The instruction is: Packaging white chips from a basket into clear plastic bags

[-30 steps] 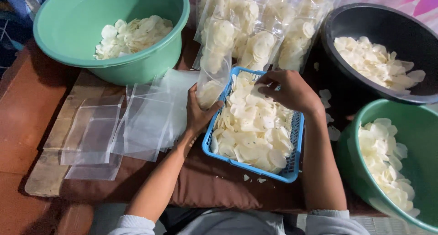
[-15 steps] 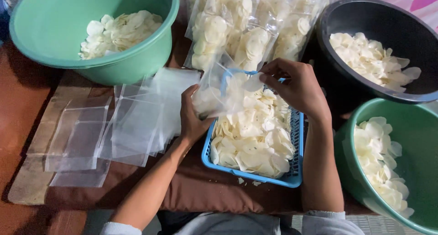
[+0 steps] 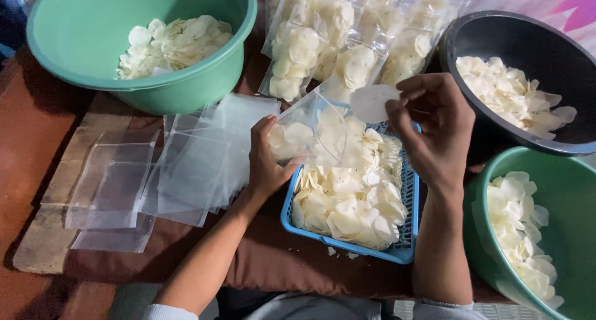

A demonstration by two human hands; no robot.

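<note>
My left hand (image 3: 268, 162) grips a clear plastic bag (image 3: 307, 129) that holds a few pale round chips, lifted over the left side of a blue basket (image 3: 406, 250). The basket is heaped with white chips (image 3: 351, 193). My right hand (image 3: 434, 124) pinches a single round chip (image 3: 371, 103) at the bag's open mouth, above the basket's far end.
Empty clear bags (image 3: 164, 168) lie spread to the left on a wooden board. Filled chip bags (image 3: 338, 40) lean at the back. A green tub (image 3: 93, 47) with chips sits back left, a black bowl (image 3: 531, 53) back right, a green bowl (image 3: 565, 189) front right.
Both hands have risen from the basket. The left hand has lifted the bag up over it, and the right hand now holds one chip at the bag's opening.
</note>
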